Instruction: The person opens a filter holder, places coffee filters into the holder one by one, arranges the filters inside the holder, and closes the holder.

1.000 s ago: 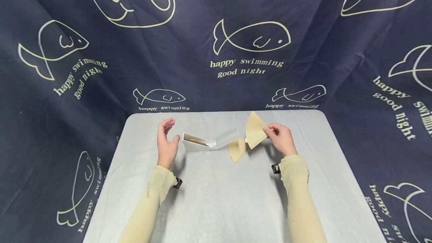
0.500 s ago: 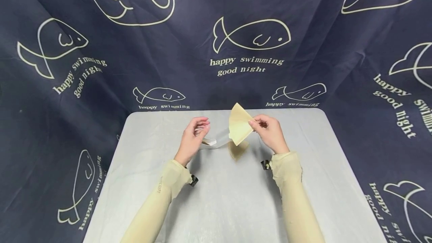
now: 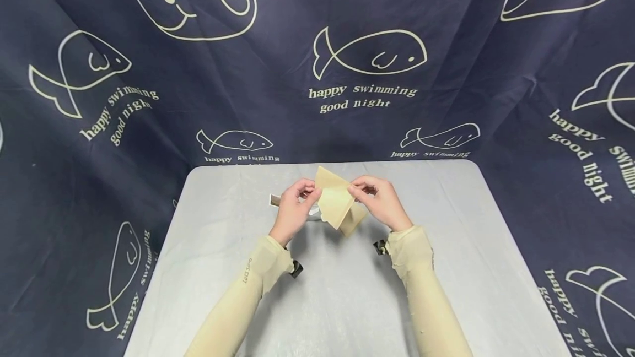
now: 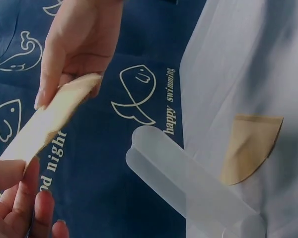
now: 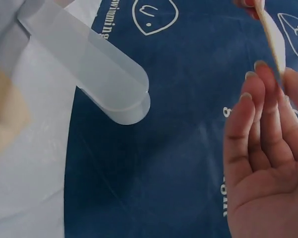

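Observation:
A tan, fan-shaped paper coffee filter [image 3: 333, 197] hangs between my two hands above the table. My left hand [image 3: 291, 209] pinches its left edge between thumb and fingers. The right hand [image 3: 381, 201] pinches the opposite edge. In the left wrist view the held filter [image 4: 44, 121] appears nearly edge-on, both hands gripping its ends. A second coffee filter [image 4: 253, 148] lies flat on the table beneath, partly covered in the head view. Behind my left hand, a white box [image 3: 274, 200] is mostly hidden; its translucent, round-ended flap [image 5: 99, 69] sticks out below the hands.
The light grey table [image 3: 342, 302] has rounded far corners. A dark blue curtain [image 3: 367, 131] with white fish drawings and lettering hangs right behind and beside it. A small black device [image 3: 296, 269] sits at the left wrist, another [image 3: 380, 247] at the right.
My right hand has carried the coffee filter leftward over the box. The left hand has moved right from beside the box and now pinches the filter's other edge.

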Available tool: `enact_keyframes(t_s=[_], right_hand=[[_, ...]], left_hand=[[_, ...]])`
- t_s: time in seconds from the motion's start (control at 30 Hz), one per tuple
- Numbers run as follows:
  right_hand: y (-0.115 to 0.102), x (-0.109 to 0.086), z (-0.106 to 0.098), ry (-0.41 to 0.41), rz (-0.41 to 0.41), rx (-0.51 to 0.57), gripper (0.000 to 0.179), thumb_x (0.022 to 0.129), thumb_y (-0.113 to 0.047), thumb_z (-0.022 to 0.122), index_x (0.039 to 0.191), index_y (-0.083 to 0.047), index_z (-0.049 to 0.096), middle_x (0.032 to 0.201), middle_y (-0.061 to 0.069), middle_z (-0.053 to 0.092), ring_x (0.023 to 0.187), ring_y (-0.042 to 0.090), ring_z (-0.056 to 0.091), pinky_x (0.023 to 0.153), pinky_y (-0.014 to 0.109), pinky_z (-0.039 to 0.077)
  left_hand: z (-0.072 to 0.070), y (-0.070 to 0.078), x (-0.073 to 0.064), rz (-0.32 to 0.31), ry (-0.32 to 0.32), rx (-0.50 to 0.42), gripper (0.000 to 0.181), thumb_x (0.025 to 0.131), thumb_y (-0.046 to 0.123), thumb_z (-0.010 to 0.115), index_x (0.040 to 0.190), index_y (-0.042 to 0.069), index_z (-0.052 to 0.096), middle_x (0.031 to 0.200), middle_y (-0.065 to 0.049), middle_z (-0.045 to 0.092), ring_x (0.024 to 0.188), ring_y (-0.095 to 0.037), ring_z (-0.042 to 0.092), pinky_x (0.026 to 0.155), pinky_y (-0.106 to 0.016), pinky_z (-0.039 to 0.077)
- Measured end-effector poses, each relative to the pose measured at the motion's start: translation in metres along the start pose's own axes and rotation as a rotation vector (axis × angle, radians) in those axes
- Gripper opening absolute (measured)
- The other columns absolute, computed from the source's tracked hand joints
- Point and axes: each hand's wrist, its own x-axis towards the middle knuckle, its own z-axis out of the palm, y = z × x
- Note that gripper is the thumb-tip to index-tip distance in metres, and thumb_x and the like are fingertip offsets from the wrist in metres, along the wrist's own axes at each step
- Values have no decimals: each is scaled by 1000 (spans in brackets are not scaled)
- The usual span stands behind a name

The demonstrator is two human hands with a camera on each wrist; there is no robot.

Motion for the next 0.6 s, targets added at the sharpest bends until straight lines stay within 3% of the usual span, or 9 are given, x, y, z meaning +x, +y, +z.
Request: enact_keyframes(t_s=[0.23,0.43,0.6], right_hand=[[25,-4,2,71,19,272,27,106,-10,57,113,12,69,82,10,73,72,10,68,70,23,58],[26,-8,13,1,40,300,25,105,-8,59,113,14,69,85,8,76,74,12,71,72,26,61],[18,-6,21,-31,85,228,18,100,-9,68,102,8,73,83,17,74,73,18,72,71,26,60]], left_hand=[[-3,-2,0,-36,118,-32,9,96,11,72,100,3,71,89,-13,73,82,-11,57,79,-24,46],[-1,-2,-2,-84,166,-83,11,94,6,73,100,-2,70,89,-20,73,75,-10,55,72,-20,44],[3,-1,-2,-113,153,-103,14,94,5,73,103,-5,69,92,-24,73,74,-10,56,70,-18,43]])
